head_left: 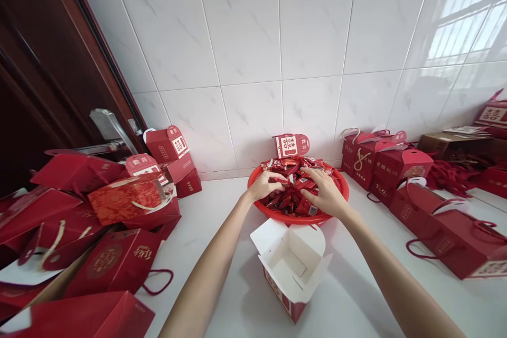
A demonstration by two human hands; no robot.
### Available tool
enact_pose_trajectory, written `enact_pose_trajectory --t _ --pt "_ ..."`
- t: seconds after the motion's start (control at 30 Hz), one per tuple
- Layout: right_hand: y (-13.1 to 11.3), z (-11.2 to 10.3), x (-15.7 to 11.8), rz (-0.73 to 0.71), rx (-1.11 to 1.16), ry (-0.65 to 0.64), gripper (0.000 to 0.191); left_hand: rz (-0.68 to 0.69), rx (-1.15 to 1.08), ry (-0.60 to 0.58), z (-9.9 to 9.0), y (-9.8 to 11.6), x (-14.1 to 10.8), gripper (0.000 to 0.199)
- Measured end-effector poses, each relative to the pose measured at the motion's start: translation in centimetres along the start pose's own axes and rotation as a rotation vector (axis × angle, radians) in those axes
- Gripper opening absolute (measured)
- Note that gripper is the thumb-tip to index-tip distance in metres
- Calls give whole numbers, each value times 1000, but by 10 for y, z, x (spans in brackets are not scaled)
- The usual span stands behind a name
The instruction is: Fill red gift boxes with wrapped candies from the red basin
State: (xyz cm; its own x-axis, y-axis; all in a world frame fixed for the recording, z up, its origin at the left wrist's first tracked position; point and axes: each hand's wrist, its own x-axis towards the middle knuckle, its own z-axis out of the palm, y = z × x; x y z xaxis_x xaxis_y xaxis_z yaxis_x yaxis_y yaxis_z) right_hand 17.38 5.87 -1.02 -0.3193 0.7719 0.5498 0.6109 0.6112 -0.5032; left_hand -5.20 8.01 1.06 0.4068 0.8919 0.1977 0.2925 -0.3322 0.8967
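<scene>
A red plastic basket (258, 205) on the white surface is heaped with small red shiny wrapped packets (282, 202). My left hand (266, 186) reaches over its left side, thumb and fingers parted and touching the packets. Over the right side, my right hand (325, 194) has its fingers spread and bent down to the pile; nothing shows firmly gripped in either hand. Between my forearms, nearer to me, stands an open carton (292, 264), red outside and white inside, flaps folded out. No contents show in it.
Red gift boxes (114, 259) with cord handles pile up at left. More red boxes (447, 232) line the right side, near a brown cardboard box (447, 142). A small red box (291, 146) stands behind the basket against the tiled wall (253, 42). A door handle (113, 129) is at left.
</scene>
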Motion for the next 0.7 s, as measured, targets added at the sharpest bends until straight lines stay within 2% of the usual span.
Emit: enact_pose_trajectory --t 0.1,0.2,0.37,0.6,0.7 --pt "-10 1 -1 -31 339 -53 39 -74 -59 -98 8 7 -1 14" --pt "-19 1 -1 0 533 -97 34 -62 -101 -96 16 13 0 15" --pt "-20 -2 1 98 608 -118 50 -78 -159 -27 23 13 1 31" --pt "-11 -1 0 223 742 -207 46 -57 -220 91 19 10 2 36" --pt "-13 0 -1 236 765 -226 45 -30 -200 80 19 10 2 41"
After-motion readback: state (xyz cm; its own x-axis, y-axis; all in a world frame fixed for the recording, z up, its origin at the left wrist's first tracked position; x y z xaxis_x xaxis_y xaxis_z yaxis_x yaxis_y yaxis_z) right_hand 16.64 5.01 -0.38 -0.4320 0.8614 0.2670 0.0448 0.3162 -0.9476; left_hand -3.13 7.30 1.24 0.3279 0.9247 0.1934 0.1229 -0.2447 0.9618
